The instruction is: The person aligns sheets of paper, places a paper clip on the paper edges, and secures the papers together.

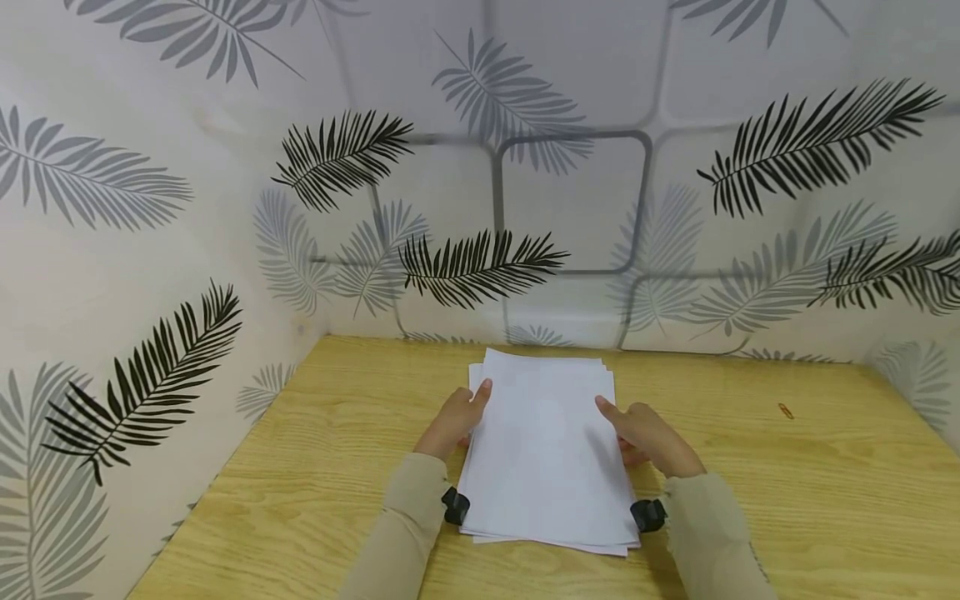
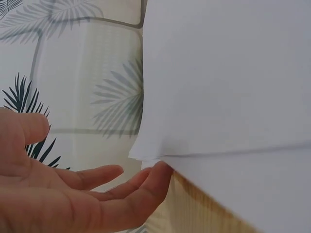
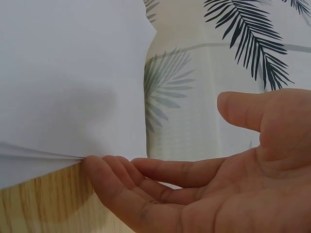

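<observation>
Just left of lower centre in the head view, my left hand (image 1: 457,417) is unclenched, thumb raised, fingertips touching one stack of white paper (image 1: 547,458). The stack lies at lower centre, right of that hand, long axis running up the frame; I cannot count its sheets. My right hand (image 1: 651,432), equally near, touches the opposite edge, fingers extended, grasping nothing. Further right lies one paper clip (image 1: 785,411).
</observation>
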A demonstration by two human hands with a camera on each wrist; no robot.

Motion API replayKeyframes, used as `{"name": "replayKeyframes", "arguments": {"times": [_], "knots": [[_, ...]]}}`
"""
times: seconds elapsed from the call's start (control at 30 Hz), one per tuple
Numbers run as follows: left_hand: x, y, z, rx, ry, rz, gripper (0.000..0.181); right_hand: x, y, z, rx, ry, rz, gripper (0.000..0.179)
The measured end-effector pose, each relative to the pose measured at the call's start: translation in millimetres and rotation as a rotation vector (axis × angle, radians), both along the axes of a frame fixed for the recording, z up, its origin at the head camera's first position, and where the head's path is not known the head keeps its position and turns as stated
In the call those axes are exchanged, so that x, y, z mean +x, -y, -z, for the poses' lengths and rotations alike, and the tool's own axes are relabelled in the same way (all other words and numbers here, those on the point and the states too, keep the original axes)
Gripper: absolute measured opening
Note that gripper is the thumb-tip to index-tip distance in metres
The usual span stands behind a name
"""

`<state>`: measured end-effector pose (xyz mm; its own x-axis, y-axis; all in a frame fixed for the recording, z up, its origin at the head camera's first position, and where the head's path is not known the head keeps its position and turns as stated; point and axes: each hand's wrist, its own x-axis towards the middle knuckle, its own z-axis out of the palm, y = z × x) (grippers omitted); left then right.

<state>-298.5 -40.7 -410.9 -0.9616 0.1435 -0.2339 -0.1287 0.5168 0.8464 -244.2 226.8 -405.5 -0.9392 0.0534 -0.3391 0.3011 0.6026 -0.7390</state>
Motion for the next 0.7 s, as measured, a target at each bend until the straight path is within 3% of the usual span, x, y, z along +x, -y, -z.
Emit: {"name": "replayKeyframes", "arguments": {"times": [0.2,0.4,0.7], "knots": [[-1.7,0.2,1.8,0.094,-0.009,-0.032,0.055,1.0,-1.1,0.7,-0.012,-0.027,-0.026,0.069],[-2.2,0.8,3.2,0.202,0.065,-0.043,0.055,1.3,-1.1,1.3,-0.007,-0.026,-0.021,0.064],[-2.5,-0.2,3.5,0.153,0.086,-0.020,0.049,3.6,0.0,1.4,-0.044,-0.039,-0.010,0.055]]}}
